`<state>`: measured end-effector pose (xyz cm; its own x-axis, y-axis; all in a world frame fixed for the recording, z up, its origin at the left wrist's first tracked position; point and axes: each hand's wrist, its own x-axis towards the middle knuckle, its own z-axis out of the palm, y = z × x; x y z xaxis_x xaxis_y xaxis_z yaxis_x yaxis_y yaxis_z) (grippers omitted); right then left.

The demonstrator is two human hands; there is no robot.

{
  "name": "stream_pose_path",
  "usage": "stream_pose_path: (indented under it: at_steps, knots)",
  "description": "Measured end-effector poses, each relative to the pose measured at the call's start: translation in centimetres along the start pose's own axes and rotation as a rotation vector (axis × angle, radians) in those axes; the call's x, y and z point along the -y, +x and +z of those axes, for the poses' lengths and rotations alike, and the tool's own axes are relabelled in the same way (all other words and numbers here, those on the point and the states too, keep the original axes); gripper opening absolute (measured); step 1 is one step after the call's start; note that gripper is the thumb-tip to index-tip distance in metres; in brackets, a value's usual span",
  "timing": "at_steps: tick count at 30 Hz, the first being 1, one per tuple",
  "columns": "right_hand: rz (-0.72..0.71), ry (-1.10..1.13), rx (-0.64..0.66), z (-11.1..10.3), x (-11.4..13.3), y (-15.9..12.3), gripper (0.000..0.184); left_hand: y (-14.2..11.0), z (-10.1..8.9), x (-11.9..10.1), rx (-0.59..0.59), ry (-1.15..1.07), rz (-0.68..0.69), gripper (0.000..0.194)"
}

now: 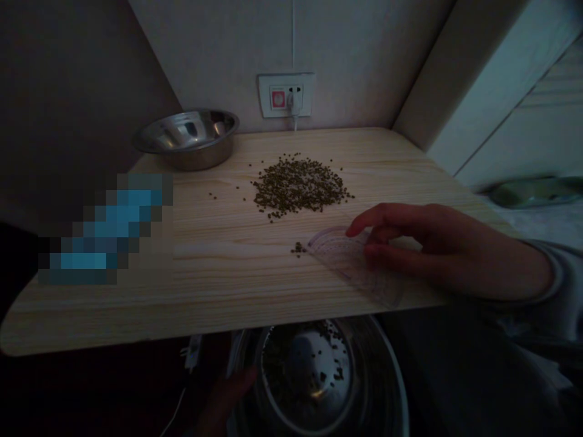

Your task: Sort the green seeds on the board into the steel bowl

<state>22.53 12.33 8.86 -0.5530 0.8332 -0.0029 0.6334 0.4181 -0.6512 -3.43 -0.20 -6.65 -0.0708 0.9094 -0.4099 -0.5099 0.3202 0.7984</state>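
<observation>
My right hand [419,249] is pinched on a clear plastic protractor [346,255], which rests tilted on the wooden tabletop [204,297]. The protractor's left corner touches a few small dark green beans [298,249]. Behind them lies a loose heap of the same beans [298,185], with some scattered around it. Below the table's front edge is a shiny metal bowl [396,388] with beans on its bottom. My left hand [230,391], dim and partly hidden, grips this bowl at its left side.
Another metal bowl [200,159] stands at the back left of the table. A blurred blue object [122,224] lies at the left. On the wall is a socket [286,96] with a plug and white cable. A power strip [194,352] hangs below the front edge.
</observation>
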Motion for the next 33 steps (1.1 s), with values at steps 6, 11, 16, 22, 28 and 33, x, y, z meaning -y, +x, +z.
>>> stream_pose_path:
  at_steps: [6, 11, 16, 22, 28, 33]
  knots:
    - [-0.018, -0.003, 0.004, 0.1, 0.0, 0.1, 0.022, -0.2, 1.9, -1.4, -0.023, 0.06, -0.024, 0.036]
    - [-0.025, -0.005, 0.003, 0.2, 0.1, 0.2, 0.022, -0.4, 3.2, -2.4, -0.016, 0.062, -0.046, 0.039]
    - [0.002, -0.003, -0.009, 0.3, 0.1, 0.2, 0.022, -0.4, 2.3, -1.8, -0.014, 0.039, -0.122, 0.031]
    - [0.024, 0.014, -0.039, 0.1, 0.0, -0.2, 0.021, 0.1, 3.3, -2.0, 0.021, -0.037, -0.037, 0.044]
    - [0.04, 0.015, -0.042, 0.0, -0.1, 0.1, 0.021, 0.0, 3.5, -2.7, 0.056, -0.06, -0.06, 0.04]
    - [0.046, 0.015, -0.048, -0.1, -0.4, 0.5, 0.022, 0.3, 2.7, -1.7, 0.054, -0.085, -0.039, 0.031]
